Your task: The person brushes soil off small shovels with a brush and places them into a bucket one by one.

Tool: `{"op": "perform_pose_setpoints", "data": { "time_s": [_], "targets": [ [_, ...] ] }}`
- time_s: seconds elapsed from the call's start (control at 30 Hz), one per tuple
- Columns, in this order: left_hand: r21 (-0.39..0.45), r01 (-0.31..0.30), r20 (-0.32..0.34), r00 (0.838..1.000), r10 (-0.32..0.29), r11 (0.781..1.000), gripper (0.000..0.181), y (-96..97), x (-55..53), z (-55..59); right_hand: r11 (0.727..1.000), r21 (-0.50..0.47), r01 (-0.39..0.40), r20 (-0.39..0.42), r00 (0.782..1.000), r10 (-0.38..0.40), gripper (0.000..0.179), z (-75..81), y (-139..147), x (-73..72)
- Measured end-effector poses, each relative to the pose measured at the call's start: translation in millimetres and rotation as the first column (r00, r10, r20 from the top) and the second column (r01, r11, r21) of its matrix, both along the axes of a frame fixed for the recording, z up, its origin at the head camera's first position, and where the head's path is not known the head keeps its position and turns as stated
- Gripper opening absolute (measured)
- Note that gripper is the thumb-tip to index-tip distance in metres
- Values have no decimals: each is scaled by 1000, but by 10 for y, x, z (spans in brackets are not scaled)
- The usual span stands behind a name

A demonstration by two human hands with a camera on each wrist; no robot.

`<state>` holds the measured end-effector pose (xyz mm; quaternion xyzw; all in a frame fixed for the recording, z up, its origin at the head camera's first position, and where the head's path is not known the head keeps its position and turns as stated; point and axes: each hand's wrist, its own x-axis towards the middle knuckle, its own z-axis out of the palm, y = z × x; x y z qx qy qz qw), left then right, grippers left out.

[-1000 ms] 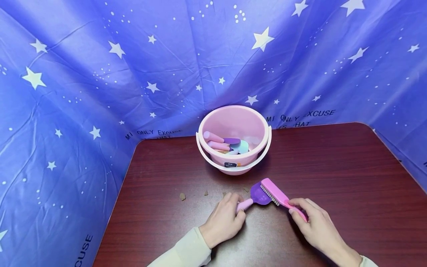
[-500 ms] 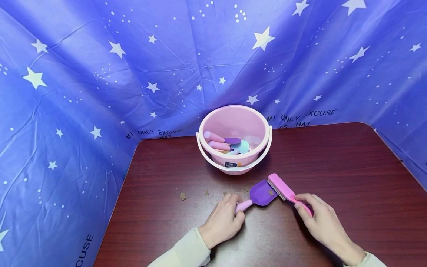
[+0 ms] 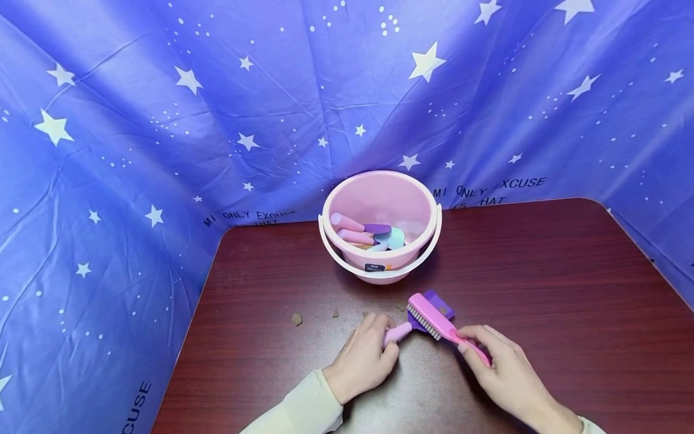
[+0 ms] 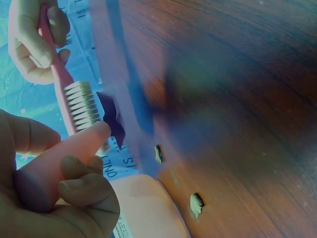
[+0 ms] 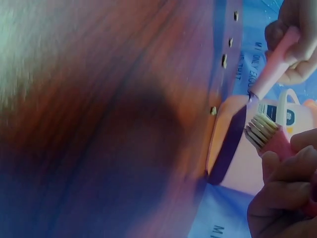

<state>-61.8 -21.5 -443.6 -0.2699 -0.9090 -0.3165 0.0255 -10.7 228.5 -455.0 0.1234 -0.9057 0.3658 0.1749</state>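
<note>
My left hand [image 3: 364, 357] grips the pale pink handle of a small toy shovel [image 3: 432, 296], its purple blade pointing right. In my right hand [image 3: 512, 374] is the handle of a pink brush [image 3: 435, 314] with pale bristles. The brush lies across the blade in the head view and hides much of it. A small brown flake [image 3: 443, 310] shows on the blade near its front edge. Seen from the right wrist, the bristles [image 5: 261, 130] are close to the purple blade [image 5: 233, 144]. More brown flakes [image 3: 296, 319] lie on the table left of the shovel.
A pink bucket [image 3: 379, 272] with a white handle stands behind the hands, holding several toy tools [image 3: 355, 236] with pink handles. The brown wooden table [image 3: 542, 265] backs onto a blue star-patterned curtain [image 3: 303, 90].
The brush first moved right and away, uncovering the blade and the flake on it, then came back left over the blade near its handle. The left hand and shovel have stayed nearly still.
</note>
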Motion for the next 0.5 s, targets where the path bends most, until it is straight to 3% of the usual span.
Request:
{"op": "perform_pose_setpoints", "data": {
  "time_s": [0.5],
  "targets": [
    [5, 22, -13, 1000, -22, 1000, 16, -13, 8, -4, 998, 43, 42, -28, 999, -41, 31, -99, 78, -22]
  ]
}}
